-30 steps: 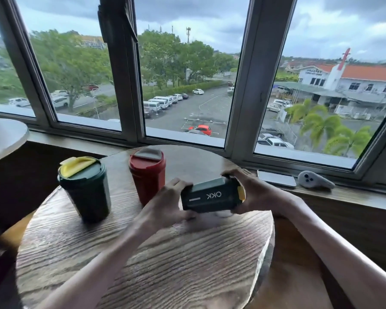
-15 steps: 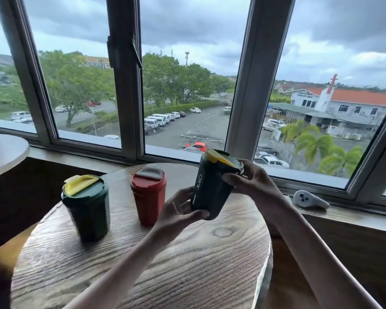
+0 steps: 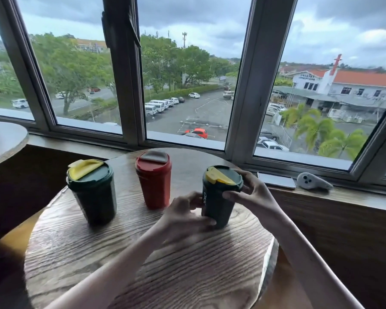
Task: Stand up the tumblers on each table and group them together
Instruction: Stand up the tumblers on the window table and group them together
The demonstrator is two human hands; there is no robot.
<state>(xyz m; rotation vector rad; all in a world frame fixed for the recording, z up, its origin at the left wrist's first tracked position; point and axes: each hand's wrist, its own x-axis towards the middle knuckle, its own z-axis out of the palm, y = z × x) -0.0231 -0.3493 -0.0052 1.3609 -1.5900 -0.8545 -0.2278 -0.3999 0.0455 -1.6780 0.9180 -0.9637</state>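
Three tumblers are on the round wooden table [image 3: 143, 253]: one red tumbler [image 3: 154, 181] with a grey lid flap, and two dark green ones with yellow lid flaps. Two tables show in all, the second table [image 3: 2, 141] only as a curved slice far to the left of the red tumbler. One phone [image 3: 276, 179] and one white controller [image 3: 312, 181] lie on the window sill [image 3: 354, 197], well to the right of the red tumbler.

The red tumbler stands close to the table's far edge, which meets the sill. The free green tumbler [image 3: 94, 197] stands to its left and a little nearer the person, with a clear gap between them and the table's left edge just beyond it. The held green tumbler [image 3: 218, 204] is to the right of the red one and slightly nearer the person, apart from it, with the table's right edge not far past it. From the red tumbler toward the person a wide stretch of bare wood lies open, crossed only by the two forearms.

The held tumbler is upright, long axis vertical, lid up, base at the tabletop. Its white lettering runs up the side that faces the red tumbler.

The left hand [image 3: 183, 217] curls its fingers round the lower body. The right hand [image 3: 252, 195] wraps thumb and fingers round the top, just under the lid rim.
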